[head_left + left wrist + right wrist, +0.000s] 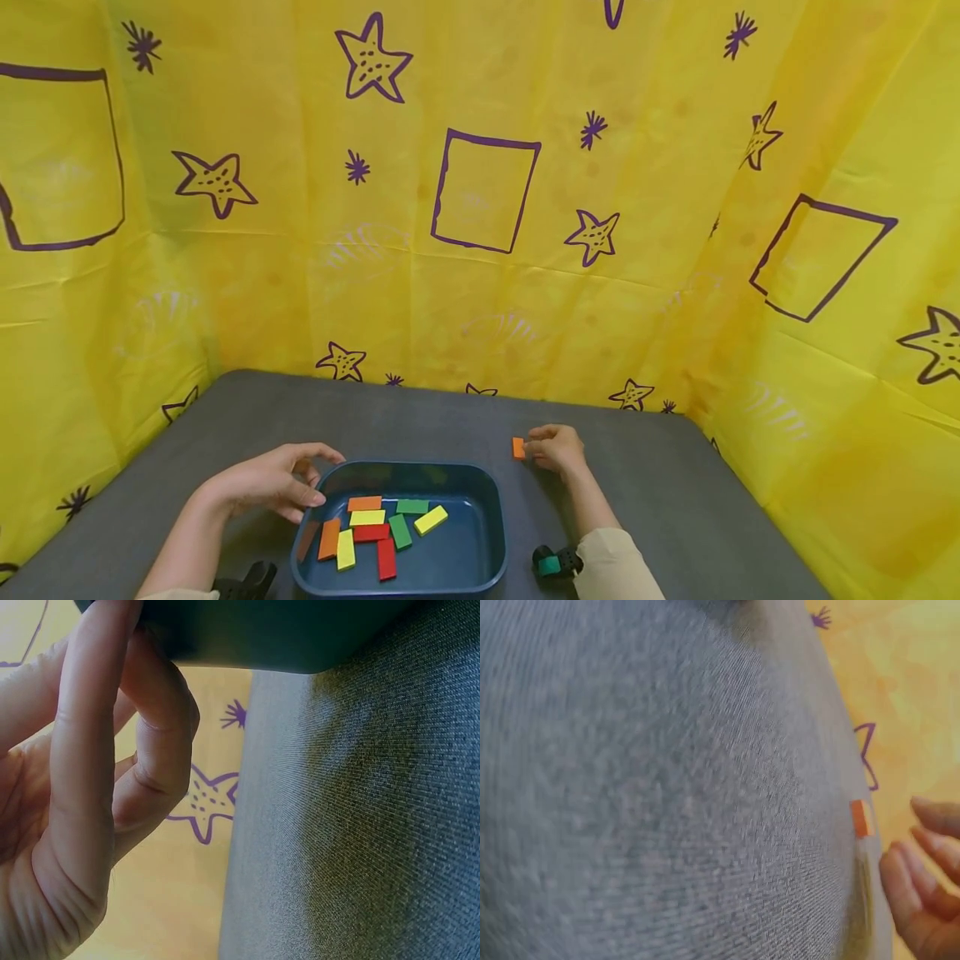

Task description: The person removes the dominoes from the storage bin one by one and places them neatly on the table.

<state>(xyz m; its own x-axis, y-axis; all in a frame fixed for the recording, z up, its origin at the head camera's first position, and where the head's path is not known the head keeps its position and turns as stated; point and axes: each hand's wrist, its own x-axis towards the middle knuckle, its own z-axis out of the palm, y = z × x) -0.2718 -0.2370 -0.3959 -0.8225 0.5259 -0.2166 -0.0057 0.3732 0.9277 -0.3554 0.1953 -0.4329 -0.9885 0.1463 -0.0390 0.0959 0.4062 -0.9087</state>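
At its left side, a dark blue plastic tub (480, 533) is gripped by my left hand (270, 482), with thumb and fingers at the rim. The left wrist view shows that hand's thumb and curled fingers meeting the tub's wall (247, 637). On the grey table lies an orange block (518, 448), beyond the tub's right back corner. Right beside it is my right hand (557, 450), its fingers loosely bent. In the right wrist view a gap shows between the fingertips (892, 870) and the orange block (861, 818).
Inside the tub lie several flat blocks, among them a red block (386, 558), a yellow block (431, 521), a green block (401, 532) and an orange block (329, 539). Yellow cloth (480, 317) with purple drawings stands around the grey table (420, 417).
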